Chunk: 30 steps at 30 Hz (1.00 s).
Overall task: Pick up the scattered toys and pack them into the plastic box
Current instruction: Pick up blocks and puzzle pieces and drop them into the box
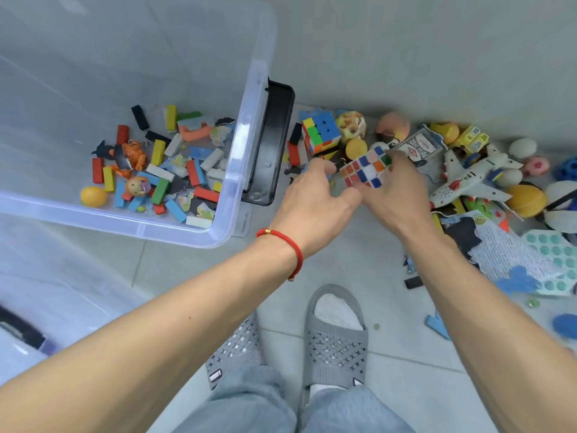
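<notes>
Crouched over a grey tiled floor point(359, 260), both arms reaching toward centre frame. Right hand point(396, 195) curled round a white-bodied puzzle cube with faded colour stickers point(365, 168), fingers over its far edge, thumb under the near side. Left hand point(315, 198), marked by a red cord bracelet point(290, 248), just beside the same cube with fingers bent down toward the floor; impossible to tell whether anything is pinched beneath them. Clear plastic storage box with a black latch handle point(243, 126) filling the upper left, already holding coloured wooden blocks point(162, 179), an orange figure and a yellow ball. Still scattered along the right half: a second, brighter stickerless puzzle cube point(321, 132), a white toy aeroplane point(468, 179), a pack of playing cards point(418, 146), assorted balls point(392, 126), a teal bubble-pop sheet point(555, 257), paper scraps.

Probably mid-lift, with transfer leftward over the box rim to follow. Risks from here: a one-sided grip letting the smooth cube twist free and knock the small toys around it further apart; the left hand crowding the path and bumping the cube; clipping the raised rim or latch on the way across; dropping from height and bouncing the loose blocks out.
</notes>
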Tool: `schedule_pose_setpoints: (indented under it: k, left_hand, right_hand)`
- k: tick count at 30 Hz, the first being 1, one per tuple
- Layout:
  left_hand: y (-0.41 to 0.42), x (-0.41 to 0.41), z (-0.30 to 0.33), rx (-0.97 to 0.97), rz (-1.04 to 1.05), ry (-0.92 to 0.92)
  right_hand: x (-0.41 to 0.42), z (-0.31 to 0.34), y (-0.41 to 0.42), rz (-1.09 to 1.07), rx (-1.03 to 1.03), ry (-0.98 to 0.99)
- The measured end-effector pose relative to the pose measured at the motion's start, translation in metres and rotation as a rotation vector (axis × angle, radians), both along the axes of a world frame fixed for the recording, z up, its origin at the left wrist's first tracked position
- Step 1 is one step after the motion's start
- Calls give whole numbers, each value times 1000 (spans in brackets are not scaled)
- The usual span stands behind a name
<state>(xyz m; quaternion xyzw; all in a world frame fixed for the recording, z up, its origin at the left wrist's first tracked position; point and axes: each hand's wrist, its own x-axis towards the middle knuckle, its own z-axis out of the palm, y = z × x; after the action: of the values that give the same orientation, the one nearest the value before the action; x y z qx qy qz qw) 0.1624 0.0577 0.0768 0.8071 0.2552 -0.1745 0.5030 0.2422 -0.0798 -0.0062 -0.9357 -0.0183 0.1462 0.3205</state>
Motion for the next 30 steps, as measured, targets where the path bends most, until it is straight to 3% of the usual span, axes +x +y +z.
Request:
schedule_pose_setpoints:
  k: [2,7,10,12,15,16,19,23,27,30]
  left_hand:
    - [0,3,12,-57,75,-58]
    - [16,7,62,-342,354,-171]
    - [54,-3,83,-137,426,-346]
    - [86,-13,90,68,471,-438]
    - [131,-22,76,306,460,-354]
    - [141,-25,66,380,424,-289]
    - [155,-43,32,645,292,-214]
    - [145,-56,8,858,218,-329]
    - [137,-47,12,917,247,-374]
    - [138,-47,11,900,227,-424]
  right_hand:
    - [-6,43,-7,45,215,47]
    - [-15,138,12,431,614,154]
    - [6,137,38,461,812,263]
    - [38,98,62,399,545,95]
    - [74,21,95,645,-254,-49]
    - [80,-1,101,728,-434,-62]
    - [83,-34,103,800,-596,-195]
    - [70,-18,86,565,-362,-401]
    - [41,59,68,14,359,-337]
    - [20,126,92,93,582,-359]
